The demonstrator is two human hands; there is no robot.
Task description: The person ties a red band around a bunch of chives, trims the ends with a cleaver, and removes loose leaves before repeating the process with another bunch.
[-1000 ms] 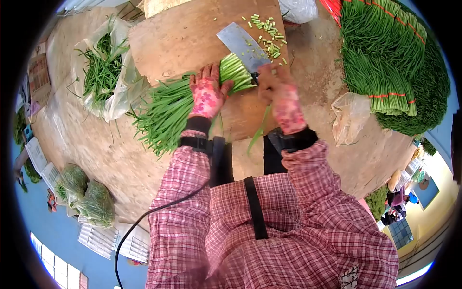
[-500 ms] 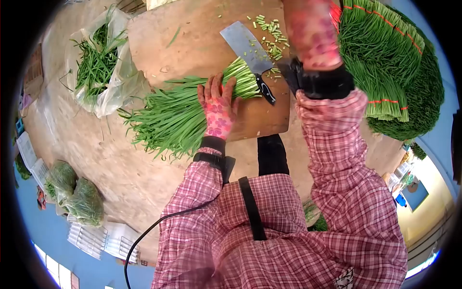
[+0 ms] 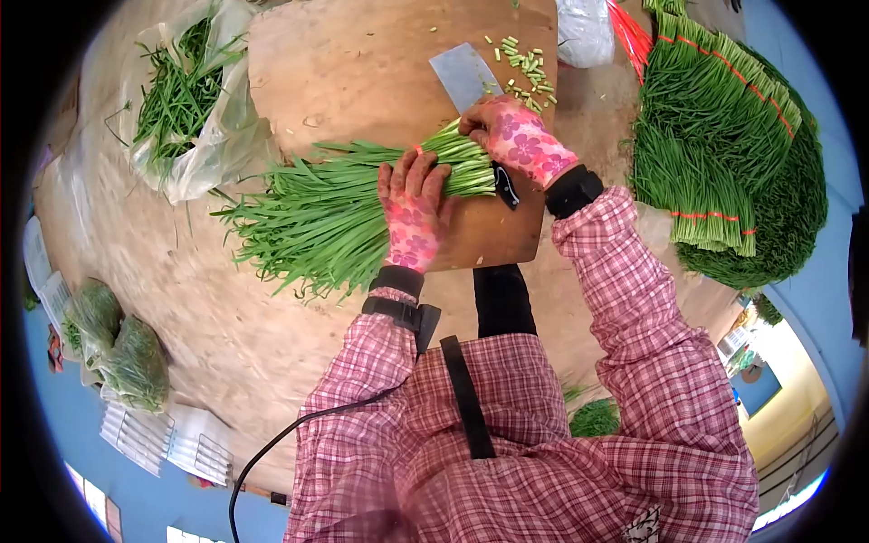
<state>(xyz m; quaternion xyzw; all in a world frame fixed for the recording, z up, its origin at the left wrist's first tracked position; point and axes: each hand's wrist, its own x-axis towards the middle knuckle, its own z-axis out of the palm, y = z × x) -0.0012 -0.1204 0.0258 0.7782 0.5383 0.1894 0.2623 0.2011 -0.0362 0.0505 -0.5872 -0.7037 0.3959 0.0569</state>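
Observation:
A bunch of garlic chives [image 3: 317,199] lies across a wooden board [image 3: 335,54], leaves to the left and pale cut stems to the right. A bit of red band shows on it near my left fingers. My left hand [image 3: 414,208], in a pink floral glove with bare fingertips, is wrapped over the bunch from above. At the stem ends, my right hand [image 3: 520,136], gloved alike, has curled fingers on the stems. Beneath that hand lies a cleaver [image 3: 463,74]; its blade and black handle end show, and its middle is hidden.
Chopped stem pieces [image 3: 525,68] are scattered past the cleaver. Banded chive bundles [image 3: 701,154] are piled on the right, beside red ties [image 3: 631,36] and a white plastic bag [image 3: 584,32]. An open plastic bag of loose leaves [image 3: 181,118] stands left; filled bags [image 3: 136,362] sit lower left.
My right hand has come down from the upper right, near the red ties, to the stem ends. My left hand stays on the bunch. The view has shifted slightly.

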